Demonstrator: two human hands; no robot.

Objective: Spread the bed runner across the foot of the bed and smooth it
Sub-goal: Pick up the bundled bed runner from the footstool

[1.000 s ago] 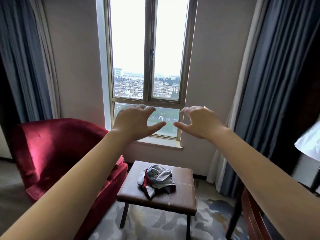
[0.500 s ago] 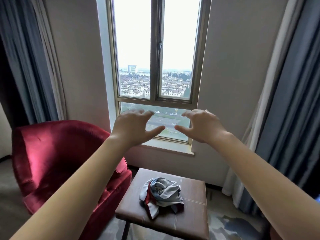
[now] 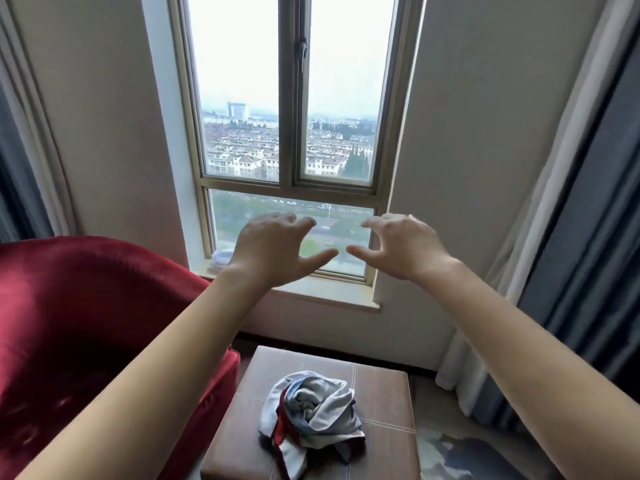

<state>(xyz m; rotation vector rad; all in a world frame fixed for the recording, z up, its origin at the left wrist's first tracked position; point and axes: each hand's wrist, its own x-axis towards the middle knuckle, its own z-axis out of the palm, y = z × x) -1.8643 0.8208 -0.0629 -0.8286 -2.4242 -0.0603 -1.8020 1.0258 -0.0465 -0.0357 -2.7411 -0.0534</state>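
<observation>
A crumpled grey, blue and red cloth, the bed runner [image 3: 311,412], lies bunched on a brown leather stool [image 3: 384,441] below me. Both my arms stretch forward at chest height, well above the cloth. My left hand [image 3: 273,249] and my right hand [image 3: 403,245] hover side by side in front of the window, fingers spread and loosely bent, thumbs pointing at each other, holding nothing. No bed is in view.
A red velvet armchair [image 3: 86,323] stands left of the stool. A tall window [image 3: 294,133] with a sill is straight ahead. Blue-grey curtains [image 3: 588,237] hang at the right and at the far left. Patterned carpet [image 3: 460,455] shows at the lower right.
The view has come closer to the window and tilted; the stool and cloth sit lower in frame. Both hands keep the same raised, empty pose.
</observation>
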